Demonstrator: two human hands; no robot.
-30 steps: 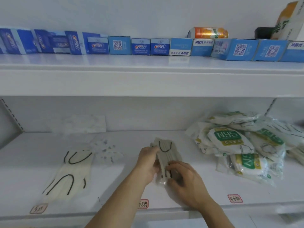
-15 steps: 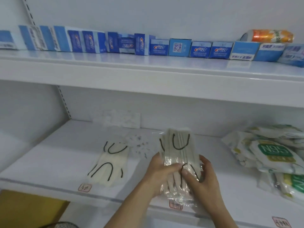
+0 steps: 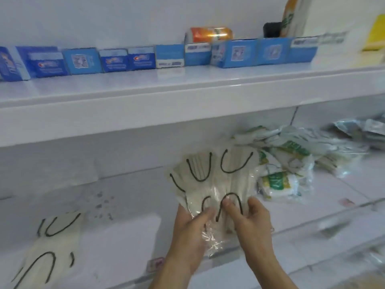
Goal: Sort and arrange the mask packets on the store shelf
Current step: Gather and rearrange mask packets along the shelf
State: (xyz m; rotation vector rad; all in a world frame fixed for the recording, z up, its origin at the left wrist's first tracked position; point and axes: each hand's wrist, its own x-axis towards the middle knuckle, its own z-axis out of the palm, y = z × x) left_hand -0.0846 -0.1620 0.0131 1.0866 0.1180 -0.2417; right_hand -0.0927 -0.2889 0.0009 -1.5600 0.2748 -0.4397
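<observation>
Both hands hold a fanned bunch of cream mask packets (image 3: 216, 178) with black ear loops, raised above the front of the lower white shelf (image 3: 129, 232). My left hand (image 3: 191, 228) grips their lower left edge and my right hand (image 3: 250, 220) pinches the lower right, thumb on a loop. A separate cream packet (image 3: 52, 247) lies flat at the shelf's left front. A heap of green-and-white N95 packets (image 3: 285, 167) sits at the right, just behind the held bunch.
The upper shelf (image 3: 166, 107) carries a row of blue toothpaste boxes (image 3: 116, 59) and an orange can (image 3: 210, 34) lying on its side. Silvery packets (image 3: 366, 130) lie at the far right. Price tags (image 3: 155, 264) mark the shelf's front lip.
The bunch in my hands has spread from a tight stack into a fan. The camera has swung right, so the flat packet now sits far left.
</observation>
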